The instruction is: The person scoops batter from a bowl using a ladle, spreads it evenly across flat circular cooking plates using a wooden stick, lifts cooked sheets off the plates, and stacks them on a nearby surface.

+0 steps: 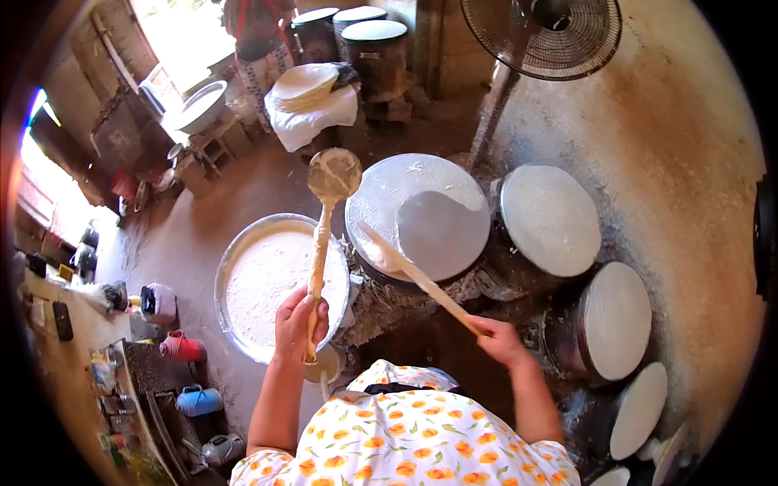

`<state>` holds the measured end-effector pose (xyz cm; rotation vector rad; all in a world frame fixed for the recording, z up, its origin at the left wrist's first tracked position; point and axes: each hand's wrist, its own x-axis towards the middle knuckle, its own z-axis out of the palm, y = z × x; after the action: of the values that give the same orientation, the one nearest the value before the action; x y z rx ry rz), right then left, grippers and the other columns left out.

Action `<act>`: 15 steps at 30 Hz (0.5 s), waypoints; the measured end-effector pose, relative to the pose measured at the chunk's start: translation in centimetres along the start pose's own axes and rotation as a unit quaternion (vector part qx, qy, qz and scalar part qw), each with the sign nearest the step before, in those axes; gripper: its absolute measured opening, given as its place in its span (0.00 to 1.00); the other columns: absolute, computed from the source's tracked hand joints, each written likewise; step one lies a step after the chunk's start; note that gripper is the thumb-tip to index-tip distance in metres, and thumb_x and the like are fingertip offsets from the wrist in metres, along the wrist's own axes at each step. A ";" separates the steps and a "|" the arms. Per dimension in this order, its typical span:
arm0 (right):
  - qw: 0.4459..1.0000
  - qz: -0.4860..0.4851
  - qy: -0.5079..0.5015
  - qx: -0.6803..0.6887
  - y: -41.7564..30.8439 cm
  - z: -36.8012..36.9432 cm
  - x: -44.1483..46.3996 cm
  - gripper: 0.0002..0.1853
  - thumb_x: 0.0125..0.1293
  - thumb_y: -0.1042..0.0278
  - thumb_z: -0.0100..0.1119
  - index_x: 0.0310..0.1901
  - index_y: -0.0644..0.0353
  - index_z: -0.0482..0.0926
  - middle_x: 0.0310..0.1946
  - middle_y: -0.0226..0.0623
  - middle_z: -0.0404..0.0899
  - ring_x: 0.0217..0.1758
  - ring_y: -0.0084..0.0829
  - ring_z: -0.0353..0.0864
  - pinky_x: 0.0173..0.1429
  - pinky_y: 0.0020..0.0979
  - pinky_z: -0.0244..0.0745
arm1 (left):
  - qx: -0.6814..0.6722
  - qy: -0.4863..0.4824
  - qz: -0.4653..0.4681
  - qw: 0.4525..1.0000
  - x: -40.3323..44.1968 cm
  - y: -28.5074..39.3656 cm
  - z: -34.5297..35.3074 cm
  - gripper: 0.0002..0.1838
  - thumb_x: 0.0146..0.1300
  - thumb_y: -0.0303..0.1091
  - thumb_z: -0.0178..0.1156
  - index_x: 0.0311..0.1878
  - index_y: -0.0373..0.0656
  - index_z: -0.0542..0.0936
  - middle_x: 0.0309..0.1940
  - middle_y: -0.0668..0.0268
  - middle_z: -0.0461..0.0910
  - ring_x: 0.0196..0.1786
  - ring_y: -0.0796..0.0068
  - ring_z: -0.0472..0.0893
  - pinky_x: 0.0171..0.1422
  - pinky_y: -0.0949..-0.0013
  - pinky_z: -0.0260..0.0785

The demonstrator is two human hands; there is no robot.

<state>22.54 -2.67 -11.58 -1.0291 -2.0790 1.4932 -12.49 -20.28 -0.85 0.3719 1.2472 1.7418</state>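
Ladle [322, 235] extends forward from left hand [300, 324], spatula [423, 282] forward-left from right hand [499, 340].

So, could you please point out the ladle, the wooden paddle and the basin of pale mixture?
Ladle [322, 243]: head view, on the upper handle.
Wooden paddle [429, 284]: head view, on its handle.
Basin of pale mixture [220, 287]: head view, on its rim, at picture left.

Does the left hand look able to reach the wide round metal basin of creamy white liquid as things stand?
Probably yes: the left hand appears over or beside the near rim of the basin, whose top looks uncovered, though that grip holds a long tan ladle.
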 end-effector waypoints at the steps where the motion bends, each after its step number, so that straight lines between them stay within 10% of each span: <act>1: 0.998 -0.043 0.036 -0.032 -1.4 3.1 0.5 0.27 0.51 0.82 0.49 0.55 0.53 0.79 0.43 0.41 0.83 0.45 0.29 0.82 0.49 0.29 0.76 | 0.002 -0.014 0.000 1.000 0.2 0.1 -0.6 0.14 0.70 0.30 0.46 0.54 0.34 0.71 0.24 0.65 0.73 0.13 0.82 0.67 0.14 0.80 0.57; 7: 0.898 0.036 0.092 -0.430 -1.5 11.0 -2.3 0.28 0.62 0.71 0.50 0.58 0.21 0.73 0.27 0.40 0.70 0.27 0.45 0.77 0.32 0.43 0.76 | -0.007 -0.045 -0.016 0.999 -0.1 1.5 -3.7 0.13 0.69 0.30 0.46 0.52 0.34 0.72 0.24 0.65 0.74 0.12 0.82 0.66 0.13 0.79 0.57; 15: 0.874 -0.002 0.179 -0.452 -4.3 13.9 -4.8 0.27 0.62 0.71 0.51 0.60 0.27 0.73 0.27 0.42 0.69 0.24 0.47 0.75 0.28 0.44 0.75 | 0.030 -0.058 -0.032 0.997 -0.4 1.8 -7.5 0.10 0.68 0.31 0.48 0.45 0.35 0.73 0.22 0.66 0.74 0.12 0.81 0.67 0.12 0.78 0.57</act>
<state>14.98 -15.95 -12.12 -1.4481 -2.4741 0.1869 -18.34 -25.08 -2.52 0.4571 1.2168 1.6081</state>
